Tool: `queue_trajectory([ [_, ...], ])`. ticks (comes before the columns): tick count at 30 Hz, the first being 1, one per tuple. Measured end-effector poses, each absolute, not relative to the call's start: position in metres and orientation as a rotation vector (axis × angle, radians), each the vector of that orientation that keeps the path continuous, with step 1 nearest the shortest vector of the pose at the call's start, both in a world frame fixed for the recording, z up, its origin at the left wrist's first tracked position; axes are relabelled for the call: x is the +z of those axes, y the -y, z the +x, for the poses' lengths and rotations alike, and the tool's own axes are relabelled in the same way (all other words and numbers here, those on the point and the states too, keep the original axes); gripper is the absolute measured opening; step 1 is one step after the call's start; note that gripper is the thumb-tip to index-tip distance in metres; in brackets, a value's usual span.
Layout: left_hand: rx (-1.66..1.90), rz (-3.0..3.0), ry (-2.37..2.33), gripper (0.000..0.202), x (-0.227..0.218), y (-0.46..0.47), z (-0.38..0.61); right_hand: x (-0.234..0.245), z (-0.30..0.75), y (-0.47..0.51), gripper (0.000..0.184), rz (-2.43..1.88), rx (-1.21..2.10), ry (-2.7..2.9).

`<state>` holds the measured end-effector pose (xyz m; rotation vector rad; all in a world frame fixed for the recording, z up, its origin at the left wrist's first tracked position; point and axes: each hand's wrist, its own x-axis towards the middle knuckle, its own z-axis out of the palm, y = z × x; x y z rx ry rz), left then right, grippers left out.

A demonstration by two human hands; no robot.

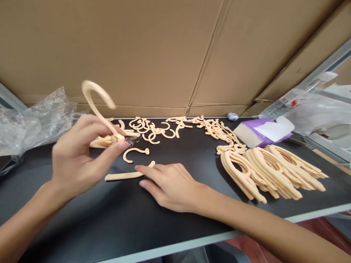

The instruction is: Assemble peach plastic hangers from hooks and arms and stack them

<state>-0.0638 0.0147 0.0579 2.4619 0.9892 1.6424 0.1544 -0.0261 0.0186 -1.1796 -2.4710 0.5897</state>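
Note:
My left hand [78, 157] is raised above the black tabletop [115, 215] and pinches the base of a peach plastic hook [95, 100], whose curved end points up and is blurred. My right hand [167, 184] lies low on the table with fingers stretched out, the fingertips touching a straight peach plastic bar [123, 176]. A small loose hook [134, 152] lies just beyond that bar. A few more peach pieces [102, 141] rest under my left hand.
Several loose small hooks [153, 129] are scattered along the back edge. A neat row of larger peach hanger pieces [271, 170] lies at right. A purple-and-white box [260, 133], crumpled clear plastic [33, 120] at left and a cardboard wall [164, 54] behind.

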Motion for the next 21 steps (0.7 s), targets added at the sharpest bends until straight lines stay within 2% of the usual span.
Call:
queue_trajectory([
  [3, 1.44, 2.685, -1.003, 0.009, 0.046, -0.015, -0.061, 0.025, 0.143, 0.027, 0.043, -1.226, 0.361, 2.671],
  [6, 1.23, 2.726, -0.979, 0.006, 0.03, -0.018, -0.059, 0.026, 0.144, 0.024, 0.046, -1.305, 0.317, 2.669],
  [10, 1.169, 2.747, -0.973, 0.006, 0.019, -0.02, -0.056, 0.024, 0.165, 0.018, 0.042, -1.441, 0.286, 2.602],
  [14, 1.11, 2.724, -0.941, 0.003, 0.017, -0.019, -0.051, 0.022, 0.187, 0.012, 0.009, -1.457, 0.484, 2.455],
  [21, 0.989, 2.693, -0.899, 0.012, 0.013, -0.014, -0.046, 0.017, 0.206, 0.003, 0.02, -1.272, 1.029, 1.929],
])
